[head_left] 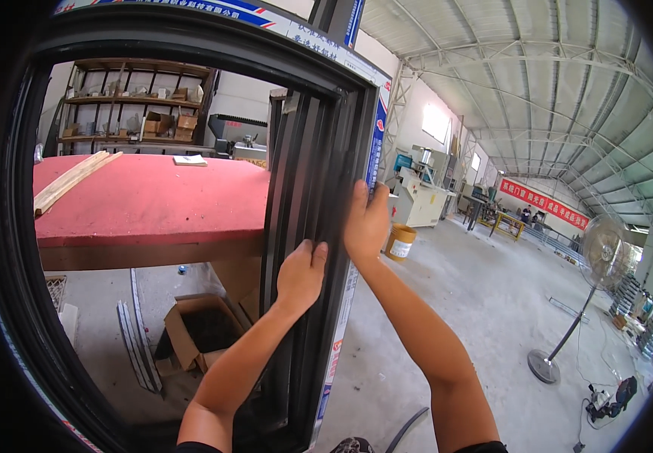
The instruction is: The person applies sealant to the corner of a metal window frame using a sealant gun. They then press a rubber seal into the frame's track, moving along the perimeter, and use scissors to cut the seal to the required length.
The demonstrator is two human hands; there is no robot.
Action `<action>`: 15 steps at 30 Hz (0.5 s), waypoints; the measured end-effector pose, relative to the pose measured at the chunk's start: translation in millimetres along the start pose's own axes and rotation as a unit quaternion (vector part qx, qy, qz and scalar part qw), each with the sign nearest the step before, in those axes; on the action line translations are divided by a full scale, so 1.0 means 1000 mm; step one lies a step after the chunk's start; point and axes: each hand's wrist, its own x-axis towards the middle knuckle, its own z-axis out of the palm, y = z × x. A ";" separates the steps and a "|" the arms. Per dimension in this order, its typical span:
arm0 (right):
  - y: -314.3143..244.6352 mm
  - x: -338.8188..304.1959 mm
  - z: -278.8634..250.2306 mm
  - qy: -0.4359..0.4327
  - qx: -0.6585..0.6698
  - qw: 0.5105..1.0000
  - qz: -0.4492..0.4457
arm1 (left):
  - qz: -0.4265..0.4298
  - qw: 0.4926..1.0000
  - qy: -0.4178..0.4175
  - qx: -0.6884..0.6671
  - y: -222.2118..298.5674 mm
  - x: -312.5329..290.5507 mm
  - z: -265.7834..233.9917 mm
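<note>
A large dark window frame stands upright before me, with printed blue and white protective film along its outer edge. My right hand is closed round the frame's right upright, thumb on the near face and fingers at the filmed outer edge. Lower and to the left, my left hand is closed against the inner side of the same upright, beside its long dark grooves. The left fingertips are turned away, so what they pinch is hidden.
Behind the frame lies a red-topped table with wooden strips. Below it, an open cardboard box sits near metal profiles. To the right are a yellow bucket, a machine, a standing fan and a floor hose.
</note>
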 end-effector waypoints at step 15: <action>0.011 0.005 0.000 -0.023 0.077 0.997 -0.007 | 0.041 0.989 0.132 0.047 0.054 0.054 0.019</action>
